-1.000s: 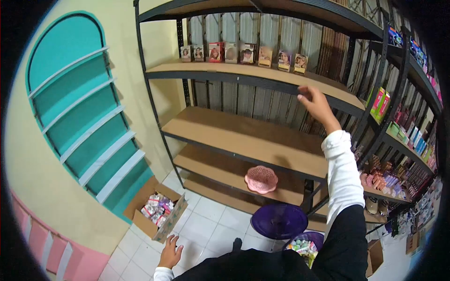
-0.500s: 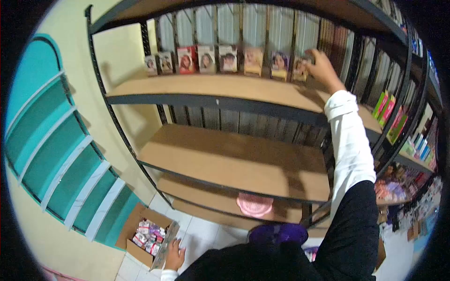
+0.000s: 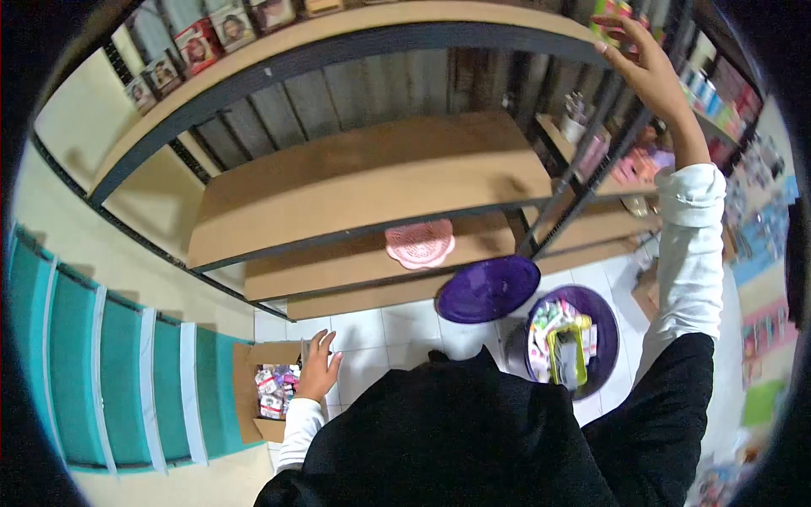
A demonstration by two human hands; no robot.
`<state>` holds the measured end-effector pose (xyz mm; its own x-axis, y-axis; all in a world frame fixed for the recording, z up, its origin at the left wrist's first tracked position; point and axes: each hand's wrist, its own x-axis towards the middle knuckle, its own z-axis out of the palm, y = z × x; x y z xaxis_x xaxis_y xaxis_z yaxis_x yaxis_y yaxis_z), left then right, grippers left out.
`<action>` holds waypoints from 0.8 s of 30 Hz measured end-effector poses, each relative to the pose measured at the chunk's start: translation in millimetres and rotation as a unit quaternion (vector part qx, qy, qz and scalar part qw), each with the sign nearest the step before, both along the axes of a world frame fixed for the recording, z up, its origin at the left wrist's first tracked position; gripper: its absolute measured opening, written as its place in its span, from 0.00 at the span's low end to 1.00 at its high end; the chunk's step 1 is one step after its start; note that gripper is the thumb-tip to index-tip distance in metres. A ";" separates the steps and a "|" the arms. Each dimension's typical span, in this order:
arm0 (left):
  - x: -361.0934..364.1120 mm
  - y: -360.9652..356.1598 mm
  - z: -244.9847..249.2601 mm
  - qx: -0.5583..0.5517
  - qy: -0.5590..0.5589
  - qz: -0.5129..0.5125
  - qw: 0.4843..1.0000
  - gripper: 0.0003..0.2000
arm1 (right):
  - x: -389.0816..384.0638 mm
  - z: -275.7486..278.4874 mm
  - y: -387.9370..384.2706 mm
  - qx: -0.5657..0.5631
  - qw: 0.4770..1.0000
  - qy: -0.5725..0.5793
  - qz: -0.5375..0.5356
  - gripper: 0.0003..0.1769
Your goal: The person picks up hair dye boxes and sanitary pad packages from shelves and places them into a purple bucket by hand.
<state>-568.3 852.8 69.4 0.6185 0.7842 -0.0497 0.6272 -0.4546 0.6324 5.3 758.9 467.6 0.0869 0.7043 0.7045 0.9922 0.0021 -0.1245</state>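
My right hand [image 3: 646, 76] is raised near the right end of the upper shelf, fingers apart and holding nothing that I can see. Just behind its fingertips are green-and-pink boxes [image 3: 627, 13], partly hidden. Low on the left, my left hand [image 3: 318, 369] is open beside an open cardboard carton [image 3: 245, 393], its fingers near the carton's right flap. Small white, red and purple packages [image 3: 274, 390] fill the carton. A row of boxes with pictures of faces, among them a red box [image 3: 198, 46], stands on the upper shelf [image 3: 355, 23], cut off by the top edge.
A pink scalloped tray [image 3: 421, 243] lies on a lower shelf. On the white tile floor stand a purple lid or basin [image 3: 488, 289] and a purple tub [image 3: 604, 359] holding packages and a yellow-green basket [image 3: 568, 355]. Teal wall shelving [image 3: 76, 363] is at left; dark metal posts [image 3: 583, 160] rise at right.
The view has tilted down and to the right. My right hand has left the small box at the end of the row and moved right. My left hand stays by the carton.
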 end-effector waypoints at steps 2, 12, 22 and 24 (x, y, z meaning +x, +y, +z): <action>-4.3 -9.2 -3.8 -0.005 0.007 -0.032 0.999 0.23 | -25.0 -8.8 -37.3 -0.011 0.999 0.043 -0.012 0.21; -1.0 -66.2 -29.0 -0.028 0.006 -0.169 0.985 0.22 | -123.4 -24.8 -193.2 -0.048 0.989 0.033 -0.139 0.19; 56.7 -114.4 -13.0 -0.017 0.013 -0.245 0.969 0.22 | -97.9 -35.1 -338.9 -0.032 0.978 0.058 -0.198 0.18; 68.1 -126.8 -21.7 -0.006 0.019 -0.261 0.965 0.22 | -96.7 -35.6 -372.4 -0.023 0.974 0.077 -0.213 0.18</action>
<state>-500.2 726.0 47.7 0.9266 0.3656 -0.0880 0.3381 -0.7074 0.6207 -91.4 386.4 432.0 0.4798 0.6121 0.6286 0.8717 -0.4138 -0.2624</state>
